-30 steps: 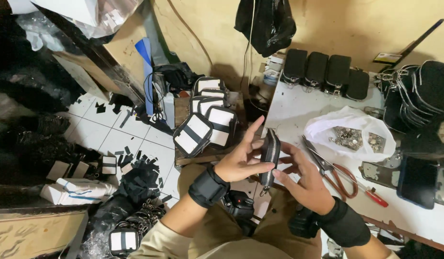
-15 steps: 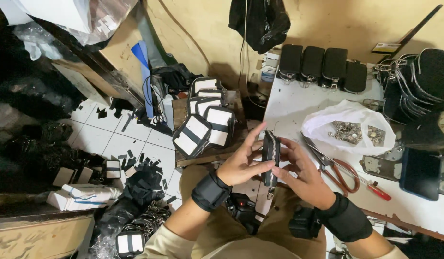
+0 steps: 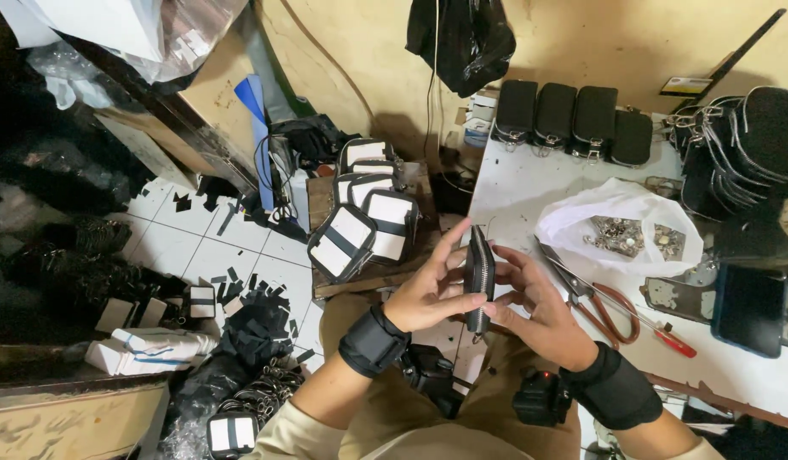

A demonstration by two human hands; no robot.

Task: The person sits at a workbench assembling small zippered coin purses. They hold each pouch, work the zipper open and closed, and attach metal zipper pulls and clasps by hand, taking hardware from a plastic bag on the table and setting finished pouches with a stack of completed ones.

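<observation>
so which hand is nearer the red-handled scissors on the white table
Right. The right hand sits just beside the red-handled scissors; the left hand is farther, across the black zipped pouch.

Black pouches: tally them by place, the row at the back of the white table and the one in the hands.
Black pouches in the back row: 4
Black zip pouch held between left hand and right hand: 1
Total: 5

The metal bits in the white plastic bag (image 3: 620,223) are too small to identify
</observation>
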